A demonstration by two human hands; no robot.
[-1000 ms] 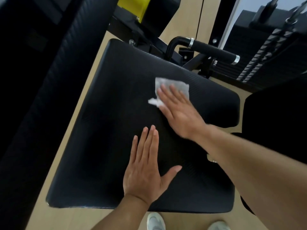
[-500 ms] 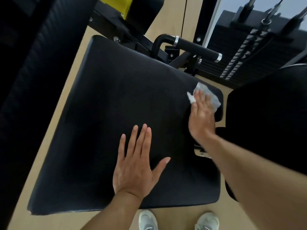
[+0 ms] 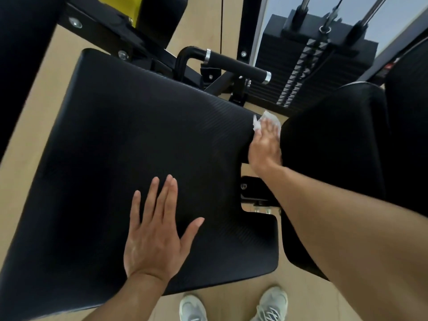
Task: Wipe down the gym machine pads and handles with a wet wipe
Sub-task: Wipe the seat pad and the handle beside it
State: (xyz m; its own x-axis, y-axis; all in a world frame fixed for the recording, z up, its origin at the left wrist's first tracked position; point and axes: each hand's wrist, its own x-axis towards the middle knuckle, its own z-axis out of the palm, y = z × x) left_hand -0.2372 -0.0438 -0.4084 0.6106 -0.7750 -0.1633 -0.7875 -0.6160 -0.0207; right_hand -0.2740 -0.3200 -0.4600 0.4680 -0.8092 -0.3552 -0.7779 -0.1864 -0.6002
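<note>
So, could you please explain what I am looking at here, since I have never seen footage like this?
The single view comes from a camera on a person's head, looking down, so the arms are their own. The big black slab is a gym machine's pad. The left hand rests flat on it. The right hand presses a white wipe against the pad's far right edge. Beyond lie a black handle and the weight stack; the shoes show below.
</note>
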